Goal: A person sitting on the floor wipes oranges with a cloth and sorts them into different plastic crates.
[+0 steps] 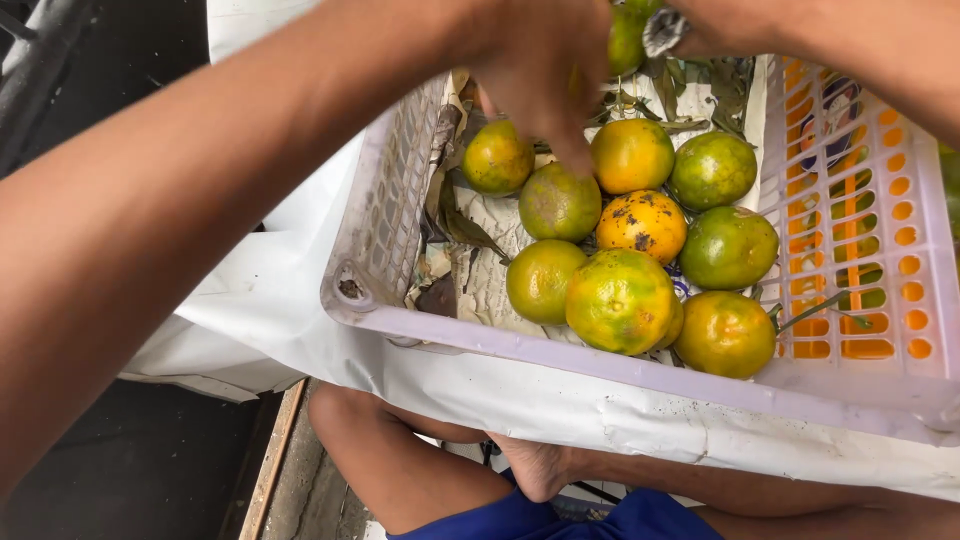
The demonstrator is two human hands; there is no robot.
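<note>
Nine green-orange citrus fruits [620, 300] lie heaped in one pale plastic crate [560, 352], toward its right. The left hand [535, 70] hangs loosely curled above them, gripping nothing visible. The right hand [720, 25], far right, pinches a tenth fruit [625, 40].

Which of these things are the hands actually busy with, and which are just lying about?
In hand:
- left hand, reaching down over the oranges in the crate
- right hand, holding a green orange at the top edge
- pale plastic crate

Lying about:
- dry leaves and paper lining on the crate floor
- white sheet under the crate
- wooden strip below
</note>
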